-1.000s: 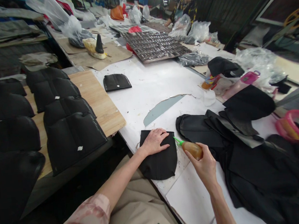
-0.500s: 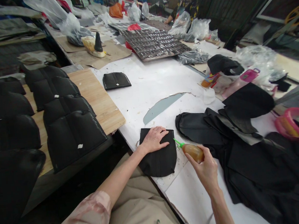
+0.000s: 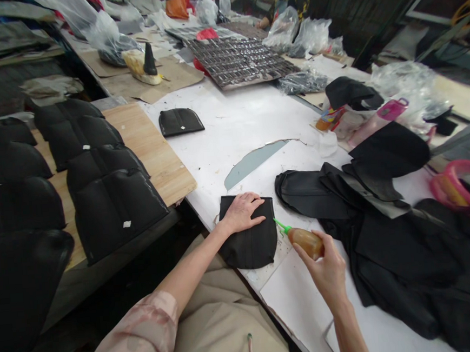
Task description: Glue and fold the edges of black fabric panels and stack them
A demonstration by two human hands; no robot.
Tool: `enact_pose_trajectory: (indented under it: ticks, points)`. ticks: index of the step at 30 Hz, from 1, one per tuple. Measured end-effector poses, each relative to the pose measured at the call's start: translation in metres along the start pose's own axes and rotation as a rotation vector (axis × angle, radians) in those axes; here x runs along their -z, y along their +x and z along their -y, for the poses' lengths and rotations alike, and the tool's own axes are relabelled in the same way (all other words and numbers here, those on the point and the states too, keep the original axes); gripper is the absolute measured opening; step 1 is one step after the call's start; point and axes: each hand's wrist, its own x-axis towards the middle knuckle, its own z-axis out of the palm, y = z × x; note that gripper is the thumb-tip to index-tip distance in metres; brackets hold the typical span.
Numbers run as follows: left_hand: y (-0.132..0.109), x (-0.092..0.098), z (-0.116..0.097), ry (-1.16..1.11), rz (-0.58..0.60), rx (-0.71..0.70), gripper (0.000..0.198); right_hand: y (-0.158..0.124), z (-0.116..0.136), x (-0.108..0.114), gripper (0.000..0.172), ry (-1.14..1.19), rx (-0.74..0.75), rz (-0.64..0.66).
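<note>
Flat on the white-covered table in front of me lies a black fabric piece (image 3: 251, 248) with one rounded end. My left hand (image 3: 244, 212) rests on its upper part, fingers spread. In my right hand (image 3: 327, 269) is a squeeze bottle (image 3: 306, 242) of amber liquid, held on its side. Its thin green nozzle (image 3: 280, 224) points left, and the tip is at the right edge of the black piece. Whether the tip touches the edge I cannot tell.
A heap of black fabric pieces (image 3: 399, 250) covers the table's right side, near a pink basket (image 3: 442, 181). More black pieces (image 3: 115, 207) lie on a wooden board (image 3: 151, 150) at left. Farther back are a dark slatted panel (image 3: 242, 61), plastic bags (image 3: 309, 37) and another person (image 3: 292, 0).
The nozzle tip has slid slightly down along the right edge of the black piece. My left hand stays on the piece. The whole view has shifted a little.
</note>
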Motion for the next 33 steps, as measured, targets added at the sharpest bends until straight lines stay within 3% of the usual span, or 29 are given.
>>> enact_pose_trajectory:
  ticks: [15,19,24,28,33]
  points:
    - [0.002,0.002,0.003,-0.053,0.009,0.012,0.046,-0.026,0.005,0.01,0.052,0.034,-0.045,0.003]
    - [-0.01,0.014,-0.019,-0.064,0.017,-0.052,0.04,-0.029,0.003,0.008,0.052,0.043,-0.05,-0.005]
    - [-0.044,0.009,-0.052,-0.151,0.169,-0.229,0.036,-0.032,0.002,0.006,0.055,0.056,-0.069,-0.003]
    - [-0.058,-0.003,-0.054,-0.124,0.155,-0.226,0.035,-0.037,0.001,0.008,0.055,0.071,-0.086,0.021]
    - [-0.057,-0.006,-0.05,-0.123,0.139,-0.217,0.033,-0.043,0.001,0.012,0.053,0.068,-0.084,0.028]
